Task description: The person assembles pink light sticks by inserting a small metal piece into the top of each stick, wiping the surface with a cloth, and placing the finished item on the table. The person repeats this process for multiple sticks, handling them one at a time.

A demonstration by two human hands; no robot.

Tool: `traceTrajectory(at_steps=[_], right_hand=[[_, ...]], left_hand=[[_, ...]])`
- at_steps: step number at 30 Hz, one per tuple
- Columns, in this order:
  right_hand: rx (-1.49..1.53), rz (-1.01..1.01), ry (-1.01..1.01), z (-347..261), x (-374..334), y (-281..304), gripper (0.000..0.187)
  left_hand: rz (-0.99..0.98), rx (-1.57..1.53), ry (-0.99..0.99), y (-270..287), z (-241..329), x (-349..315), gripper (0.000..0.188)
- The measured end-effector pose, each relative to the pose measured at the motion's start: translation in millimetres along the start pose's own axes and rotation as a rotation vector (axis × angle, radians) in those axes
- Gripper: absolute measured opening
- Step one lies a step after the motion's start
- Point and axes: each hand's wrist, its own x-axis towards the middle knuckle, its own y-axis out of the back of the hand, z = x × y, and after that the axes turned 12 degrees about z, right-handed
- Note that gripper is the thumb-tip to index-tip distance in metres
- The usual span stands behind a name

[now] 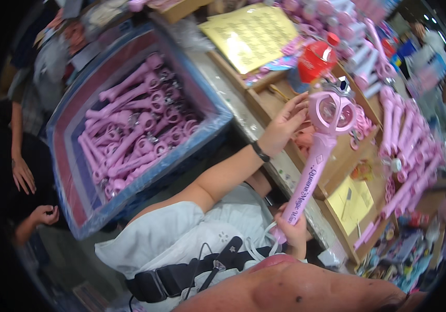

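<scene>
A pink toy wand [311, 169] stands tilted in front of me, its round open head at the top bearing a silver crown-like piece with a dark gem. My right hand [291, 229] is closed around the lower end of its handle. Beside the wand's head is my left hand [285, 122], fingers stretched and apart; whether the fingertips touch the head I cannot tell. A dark band circles the left wrist. Behind the wand lies a wooden tray [332, 179] with compartments, holding small pink parts.
On the left, a blue-rimmed bin [218, 112] holds many pink wands [129, 130]. More wands [410, 140] are piled at the right. Yellow sheets [249, 36] and a red bottle [316, 60] are at the tray's far end. Another person's hand [23, 174] shows at far left.
</scene>
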Motion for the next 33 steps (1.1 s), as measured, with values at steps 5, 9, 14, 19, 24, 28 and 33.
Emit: traceTrajectory(at_steps=[5, 9, 14, 19, 24, 28, 33], right_hand=[[-0.769, 0.521, 0.437, -9.6, 3.2, -21.2, 0.043], [-1.071, 0.728, 0.472, -15.6, 0.9, -31.0, 0.043], [-1.119, 0.71, 0.454, -24.3, -4.2, -32.3, 0.041], [-1.223, 0.765, 0.507, -25.3, -5.9, -31.2, 0.04], [-1.247, 0.742, 0.501, -20.8, -4.1, -26.8, 0.038], [-1.231, 0.712, 0.508, -17.7, -3.9, -21.8, 0.039], [-1.204, 0.679, 0.463, -21.3, -5.7, -16.2, 0.039]], left_hand=[[-0.032, 0.414, -0.435, -9.7, 7.1, -9.0, 0.058], [0.007, 0.607, -0.553, -20.5, 12.9, -12.1, 0.076], [0.041, 0.518, -0.435, -19.8, 12.1, -7.2, 0.066], [0.106, 0.671, -0.487, -20.7, 12.3, -2.2, 0.068], [-0.003, 0.521, -0.401, -22.8, 15.4, -3.1, 0.052], [-0.037, 0.449, -0.296, -19.3, 15.1, -5.3, 0.049], [-0.059, 0.425, -0.312, -12.6, 11.5, -5.7, 0.047]])
